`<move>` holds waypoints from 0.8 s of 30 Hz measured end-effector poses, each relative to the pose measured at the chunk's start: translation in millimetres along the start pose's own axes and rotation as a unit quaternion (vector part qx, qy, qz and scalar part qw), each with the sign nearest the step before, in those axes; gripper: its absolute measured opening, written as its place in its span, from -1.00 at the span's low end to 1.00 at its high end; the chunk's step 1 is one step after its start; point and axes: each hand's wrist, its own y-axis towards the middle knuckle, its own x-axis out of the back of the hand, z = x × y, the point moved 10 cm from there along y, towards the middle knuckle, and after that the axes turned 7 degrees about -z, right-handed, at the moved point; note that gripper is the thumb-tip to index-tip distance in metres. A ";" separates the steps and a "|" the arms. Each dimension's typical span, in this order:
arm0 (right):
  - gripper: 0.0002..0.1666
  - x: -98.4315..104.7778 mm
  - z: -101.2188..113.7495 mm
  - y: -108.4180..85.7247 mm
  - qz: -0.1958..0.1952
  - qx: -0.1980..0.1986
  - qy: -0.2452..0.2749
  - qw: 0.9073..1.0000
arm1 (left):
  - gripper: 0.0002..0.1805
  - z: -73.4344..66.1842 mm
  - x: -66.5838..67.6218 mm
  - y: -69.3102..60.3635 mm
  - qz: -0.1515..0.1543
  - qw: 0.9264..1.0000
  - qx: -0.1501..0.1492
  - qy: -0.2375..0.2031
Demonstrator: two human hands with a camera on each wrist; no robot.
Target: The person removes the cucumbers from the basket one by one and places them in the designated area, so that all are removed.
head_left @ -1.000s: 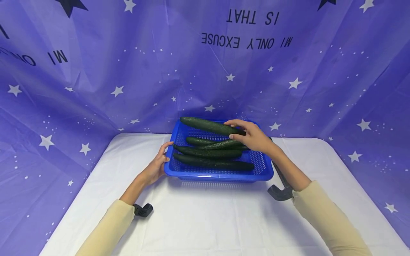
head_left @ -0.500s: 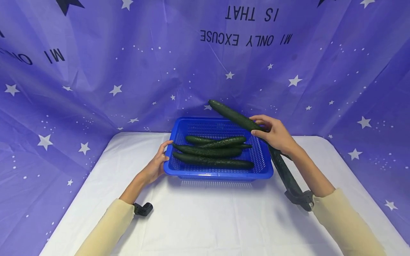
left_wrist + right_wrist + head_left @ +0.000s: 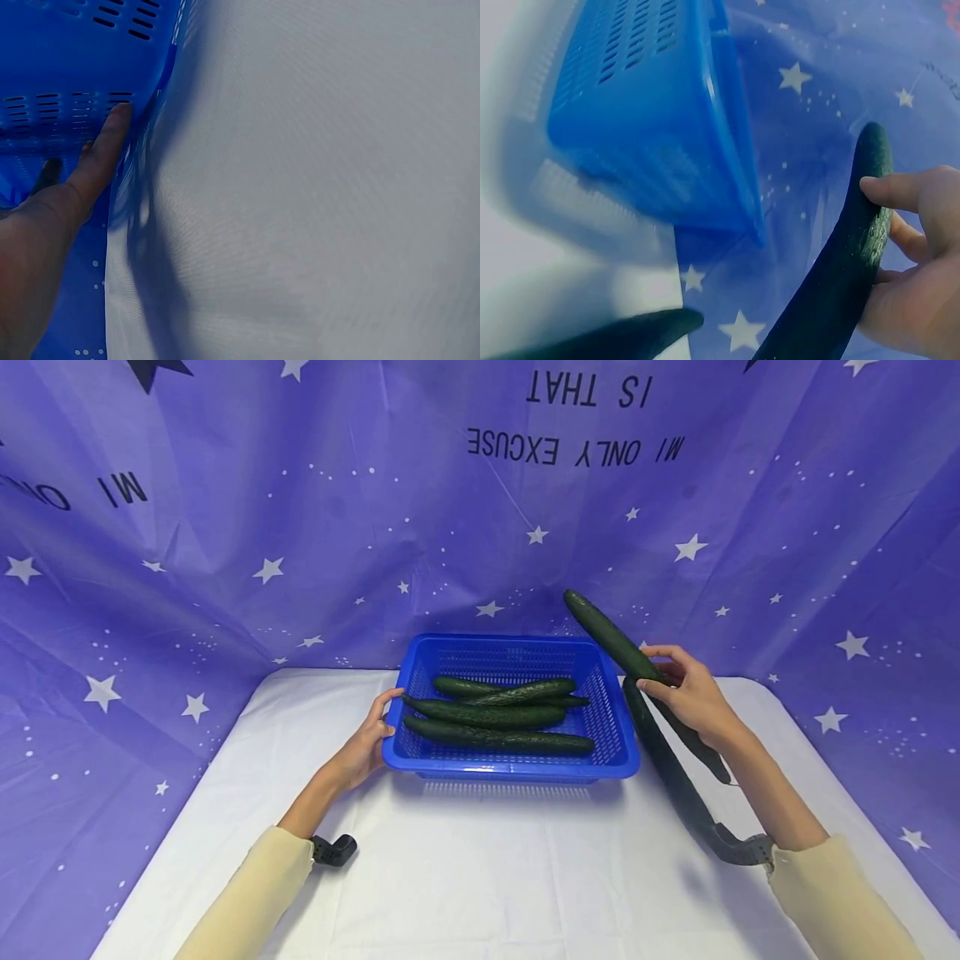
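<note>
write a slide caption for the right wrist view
Right hand grips a cucumber near a blue basket, a second cucumber lying on the white cloth.

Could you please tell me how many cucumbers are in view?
6 cucumbers: four in the blue basket, one in the right hand, one on the white tablecloth beside the basket; more may be hidden.

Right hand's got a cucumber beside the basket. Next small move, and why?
Probably lower the held cucumber onto the white cloth, alongside the other cucumber: the right hand grips it to the right of the blue basket, where that other one lies.
</note>
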 end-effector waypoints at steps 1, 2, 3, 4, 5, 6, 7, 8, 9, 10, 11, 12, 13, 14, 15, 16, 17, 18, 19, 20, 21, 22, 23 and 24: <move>-0.39 3.8 -4.0 -1.8 -0.005 -0.004 -0.006 1.000 | -0.22 0.0 0.0 0.1 0.000 1.000 0.000 -0.001; -0.38 7.6 -7.9 -3.5 -0.011 -0.008 -0.012 1.000 | -0.22 0.0 -0.1 0.1 0.001 1.000 0.000 -0.001; -0.37 11.3 -11.6 -5.1 -0.016 -0.010 -0.018 1.000 | -0.22 0.0 -0.4 0.0 0.002 1.000 0.000 -0.001; -0.37 14.9 -15.2 -6.7 -0.021 -0.011 -0.023 0.999 | -0.22 0.0 -0.4 0.0 0.002 1.000 0.001 -0.002; -0.37 18.5 -18.8 -8.4 -0.026 -0.013 -0.027 0.999 | -0.22 0.0 -0.5 -0.1 0.002 1.000 0.001 -0.002; -0.37 21.5 -22.5 -9.9 -0.030 -0.014 -0.030 0.999 | -0.22 0.0 -0.3 -0.1 0.001 1.000 0.002 -0.001; -0.37 24.2 -26.3 -11.4 -0.033 -0.015 -0.031 0.999 | -0.22 -0.1 -0.1 -0.3 0.000 1.000 0.002 -0.001; -0.38 26.8 -30.5 -12.9 -0.037 -0.018 -0.031 0.999 | -0.22 -0.2 0.1 -0.4 -0.001 1.000 0.002 0.001; -0.38 29.3 -34.6 -14.6 -0.042 -0.021 -0.030 0.998 | -0.22 -0.3 0.3 -0.5 -0.002 1.000 0.002 0.002; -0.39 31.6 -39.1 -16.1 -0.046 -0.026 -0.030 0.998 | -0.22 -0.5 0.4 -0.7 -0.003 1.000 0.002 0.004; -0.38 33.7 -43.8 -17.8 -0.050 -0.032 -0.029 0.998 | -0.21 -0.6 0.5 -0.8 -0.003 1.000 0.002 0.005; -0.38 35.2 -48.9 -19.6 -0.053 -0.039 -0.027 0.997 | -0.21 -0.8 0.5 -0.8 -0.004 1.000 0.001 0.007; -0.37 36.7 -54.6 -21.4 -0.055 -0.048 -0.027 0.997 | -0.21 -1.0 0.5 -0.8 -0.004 1.000 0.001 0.008; -0.37 37.9 -60.8 -23.3 -0.056 -0.059 -0.026 0.996 | -0.21 -1.0 0.5 -0.8 -0.004 1.000 0.001 0.009; -0.36 38.7 -67.3 -25.4 -0.055 -0.072 -0.024 0.996 | -0.21 -1.1 0.5 -0.7 -0.004 1.000 0.001 0.010; -0.35 39.4 -74.6 -27.3 -0.053 -0.088 -0.021 0.994 | -0.21 -1.1 0.4 -0.7 -0.004 1.000 0.001 0.010; -0.34 39.6 -82.1 -29.3 -0.051 -0.104 -0.017 0.993 | -0.21 -1.1 0.3 -0.6 -0.004 1.000 0.001 0.010; -0.33 39.5 -89.5 -31.2 -0.048 -0.120 -0.010 0.992 | -0.21 -1.0 0.5 -0.6 -0.005 1.000 0.001 0.011; -0.32 39.4 -96.8 -33.0 -0.045 -0.135 -0.004 0.990 | -0.21 -1.0 0.5 -0.6 -0.005 1.000 0.001 0.011; -0.32 39.5 -103.6 -34.5 -0.044 -0.148 0.001 0.988 | -0.21 -1.0 0.4 -0.5 -0.005 1.000 0.000 0.010; -0.31 39.5 -109.9 -35.9 -0.042 -0.158 0.004 0.987 | -0.22 -1.1 0.2 -0.5 -0.004 1.000 0.000 0.010; -0.31 39.4 -115.8 -36.8 -0.041 -0.165 0.005 0.985 | -0.22 -1.1 0.3 -0.7 -0.003 1.000 0.000 0.009; -0.31 39.0 -121.0 -37.4 -0.040 -0.169 0.004 0.985 | -0.22 -1.1 0.3 -0.9 -0.004 1.000 -0.001 0.009; -0.30 38.7 -125.8 -38.0 -0.039 -0.170 0.001 0.985 | -0.22 -1.2 0.4 -1.1 -0.004 1.000 -0.001 0.008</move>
